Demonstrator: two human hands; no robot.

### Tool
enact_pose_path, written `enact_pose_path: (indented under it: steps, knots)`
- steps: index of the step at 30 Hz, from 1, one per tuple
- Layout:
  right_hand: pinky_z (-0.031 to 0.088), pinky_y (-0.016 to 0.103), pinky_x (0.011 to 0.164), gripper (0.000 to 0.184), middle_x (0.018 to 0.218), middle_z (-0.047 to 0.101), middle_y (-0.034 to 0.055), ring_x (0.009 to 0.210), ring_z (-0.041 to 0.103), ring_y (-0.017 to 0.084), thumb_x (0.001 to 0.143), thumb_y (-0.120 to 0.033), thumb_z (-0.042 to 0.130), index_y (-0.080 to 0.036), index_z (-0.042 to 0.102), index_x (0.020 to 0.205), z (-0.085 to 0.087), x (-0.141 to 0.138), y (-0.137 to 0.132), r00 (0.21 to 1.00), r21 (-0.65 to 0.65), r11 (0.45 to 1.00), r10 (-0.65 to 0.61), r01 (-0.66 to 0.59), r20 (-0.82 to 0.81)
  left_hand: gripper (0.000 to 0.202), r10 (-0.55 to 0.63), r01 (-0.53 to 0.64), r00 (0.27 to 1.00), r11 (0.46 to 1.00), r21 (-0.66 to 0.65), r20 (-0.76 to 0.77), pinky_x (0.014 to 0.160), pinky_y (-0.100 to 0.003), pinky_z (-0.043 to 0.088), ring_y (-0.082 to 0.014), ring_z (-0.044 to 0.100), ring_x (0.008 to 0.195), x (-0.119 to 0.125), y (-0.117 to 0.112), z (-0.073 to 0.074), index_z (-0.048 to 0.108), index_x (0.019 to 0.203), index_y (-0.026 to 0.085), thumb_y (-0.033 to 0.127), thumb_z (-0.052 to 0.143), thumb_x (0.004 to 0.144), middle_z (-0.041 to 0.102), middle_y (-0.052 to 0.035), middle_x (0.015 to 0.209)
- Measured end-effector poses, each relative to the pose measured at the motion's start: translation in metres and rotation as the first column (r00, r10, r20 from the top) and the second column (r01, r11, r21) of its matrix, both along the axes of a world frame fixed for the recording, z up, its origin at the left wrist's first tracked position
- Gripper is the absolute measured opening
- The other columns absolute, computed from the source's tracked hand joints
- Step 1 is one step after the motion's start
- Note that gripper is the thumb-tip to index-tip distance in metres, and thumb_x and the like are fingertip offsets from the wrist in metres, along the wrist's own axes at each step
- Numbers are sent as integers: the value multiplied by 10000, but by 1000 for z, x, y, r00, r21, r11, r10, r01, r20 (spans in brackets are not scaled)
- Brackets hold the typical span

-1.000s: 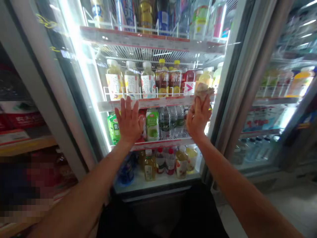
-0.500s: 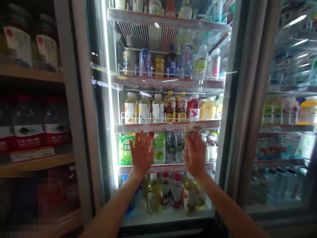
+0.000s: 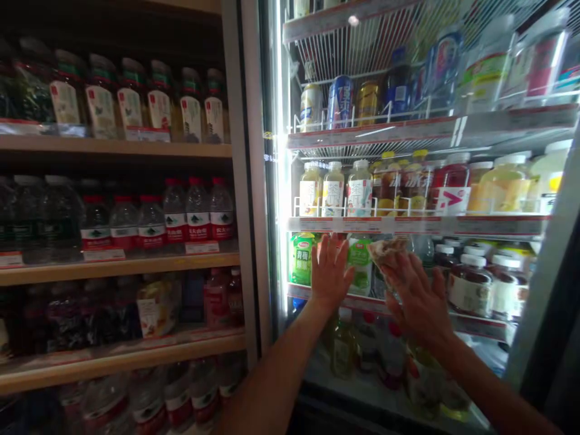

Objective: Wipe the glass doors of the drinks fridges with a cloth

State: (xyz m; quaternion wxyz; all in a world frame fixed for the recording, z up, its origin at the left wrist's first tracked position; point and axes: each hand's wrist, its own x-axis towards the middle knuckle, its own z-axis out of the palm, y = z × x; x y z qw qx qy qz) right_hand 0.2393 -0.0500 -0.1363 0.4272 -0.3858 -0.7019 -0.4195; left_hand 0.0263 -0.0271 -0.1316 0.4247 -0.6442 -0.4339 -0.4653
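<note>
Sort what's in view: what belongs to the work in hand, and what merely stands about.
In hand:
Crumpled cloth, held by the right hand
Left hand, fingers spread
Glass-fronted cooler, which both hands face

Standing about:
Red-capped bottles on the wooden shelf
Blue can inside the cooler
White-labelled bottles below it

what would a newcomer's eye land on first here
Probably the brightly lit drinks cooler on the right, with a glowing light strip along its left edge. In front of it, the left hand is spread open, and the right hand has a crumpled pale cloth under its fingers. To the left, dimmer wooden shelves hold rows of bottles.
</note>
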Motion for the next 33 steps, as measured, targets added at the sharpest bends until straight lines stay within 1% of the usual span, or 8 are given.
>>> enact_pose_path:
  steps: [3, 6, 11, 18, 22, 24, 29, 33]
  knots:
    - [238, 534, 1054, 407, 1433, 376, 159, 1308, 368, 318, 848, -302, 471, -166, 570, 1218, 0, 17, 0, 986, 115, 991, -56, 75, -159, 576, 8, -9, 1000, 1000, -21, -29, 1109, -497, 205, -264, 74, 1412, -2, -3, -4, 339, 1378, 163, 416, 444, 871, 316, -131, 1470]
    - [324, 525, 986, 444, 1440, 336, 209, 1297, 369, 358, 826, -327, 503, -117, 576, 1210, 4, 25, 0, 923, 93, 981, -126, 170, -363, 589, 23, -24, 999, 999, -25, -22, 1113, -500, 194, -265, 76, 1412, -3, -1, -8, 329, 1384, 164, 418, 450, 867, 314, -122, 1473]
    - [236, 520, 1059, 408, 1423, 385, 165, 1320, 346, 312, 861, -332, 446, -162, 568, 1212, -13, 2, -3, 979, 15, 997, -71, 75, -190, 632, 12, -12, 1000, 998, -56, 1, 1112, -504, 188, -271, 96, 1410, -3, -3, -16, 282, 1410, 176, 397, 486, 855, 303, -132, 1476]
    - [330, 538, 979, 503, 1474, 268, 202, 1304, 355, 338, 878, -262, 407, -158, 400, 1370, -29, 61, -5, 817, -5, 949, -274, 315, -507, 709, -47, 47, 998, 999, -7, 35, 1121, -518, 134, -257, 82, 1411, 0, -1, -33, 116, 1456, 201, 364, 487, 874, 246, -145, 1495]
    - [266, 526, 1048, 548, 1510, 216, 131, 1371, 230, 311, 845, -209, 425, -206, 367, 1390, -48, 42, -9, 947, -80, 981, -189, 174, -259, 733, -48, 50, 996, 998, -28, 68, 1099, -572, 155, -294, 92, 1405, 7, -4, -35, 74, 1457, 210, 365, 489, 874, 193, -149, 1508]
    - [220, 521, 1078, 531, 1511, 223, 111, 1377, 227, 287, 847, -194, 428, -224, 385, 1376, -54, 42, -7, 967, -79, 984, -171, 158, -188, 742, -61, 64, 996, 997, -44, 58, 1092, -588, 162, -310, 107, 1401, 8, -6, -35, 68, 1456, 221, 365, 498, 869, 170, -144, 1514]
    - [282, 537, 1032, 544, 1521, 157, 160, 1368, 245, 310, 876, -192, 402, -186, 313, 1413, -66, 58, -5, 820, -51, 948, -299, 316, -488, 761, -60, 60, 997, 998, -12, 43, 1074, -620, 173, -322, 99, 1400, 10, -5, -35, 33, 1455, 221, 355, 500, 869, 130, -151, 1519]
    - [258, 523, 1067, 598, 1526, 172, 112, 1390, 178, 311, 826, -171, 447, -213, 329, 1411, -86, 28, -11, 939, -129, 979, -191, 160, -285, 774, -51, 52, 998, 999, -12, 21, 1070, -618, 191, -329, 106, 1398, 12, -9, -45, 48, 1455, 228, 351, 522, 856, 124, -146, 1521]
